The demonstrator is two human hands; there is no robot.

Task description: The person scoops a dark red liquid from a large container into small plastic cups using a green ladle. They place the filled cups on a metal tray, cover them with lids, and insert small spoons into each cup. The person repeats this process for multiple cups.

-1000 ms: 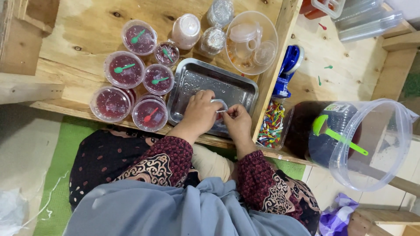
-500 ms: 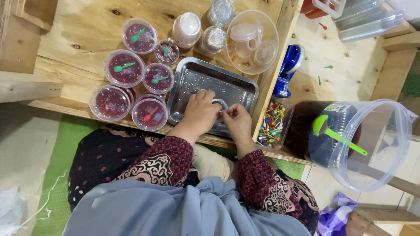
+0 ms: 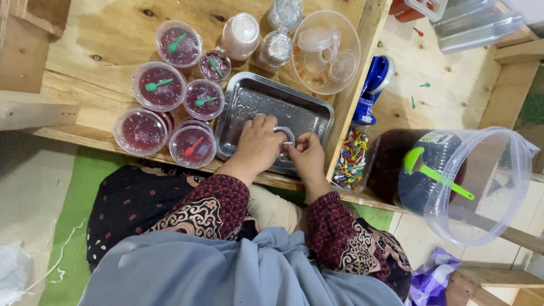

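Observation:
My left hand (image 3: 258, 144) and my right hand (image 3: 306, 157) meet over a metal tray (image 3: 249, 99) on the wooden work surface. Both grip a small clear plastic cup with a lid (image 3: 285, 135) that stands in the tray; the left fingers wrap its near side, the right fingertips pinch its rim. The cup's contents are hidden by my fingers. Left of the tray stand several lidded cups of dark red liquid (image 3: 159, 85), each with a small green or red spoon on top.
A clear bowl of lids (image 3: 326, 51) sits behind the tray, with foil-topped cups (image 3: 276, 50) and a white-lidded cup (image 3: 239, 35) beside it. A box of coloured spoons (image 3: 351, 161), a blue tool (image 3: 373, 85) and a large tub with a green ladle (image 3: 453, 181) lie right.
Both hands stay on the small cup in the tray; the fingers have shifted only slightly around its rim.

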